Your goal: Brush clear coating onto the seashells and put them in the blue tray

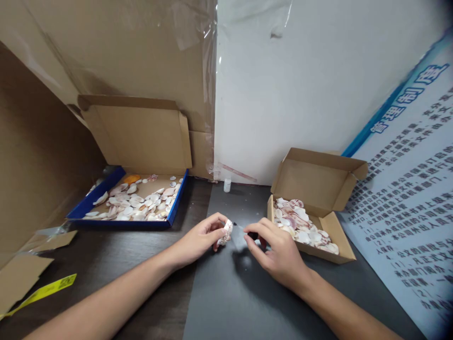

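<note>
My left hand (208, 233) pinches a small, rough, whitish-pink piece (225, 233) that looks like shell, held above the grey mat. Facing it, my right hand (274, 245) closes thumb and fingers round a small black cap-like object (252, 235). A faint pale streak runs from the right fingertips toward the shell piece, with a tiny dark spot (234, 224) between the hands; whether they belong to the black object I cannot tell. Behind the hands, a small white bottle (227, 185) stands upright near the wall.
On the left is an open blue-sided box (170, 222) of loose shells. An open brown cardboard box (345, 236) of shells stands at the right. Cardboard scraps (26, 278) and a yellow strip (46, 292) lie front left. A printed poster (414, 189) leans at the right.
</note>
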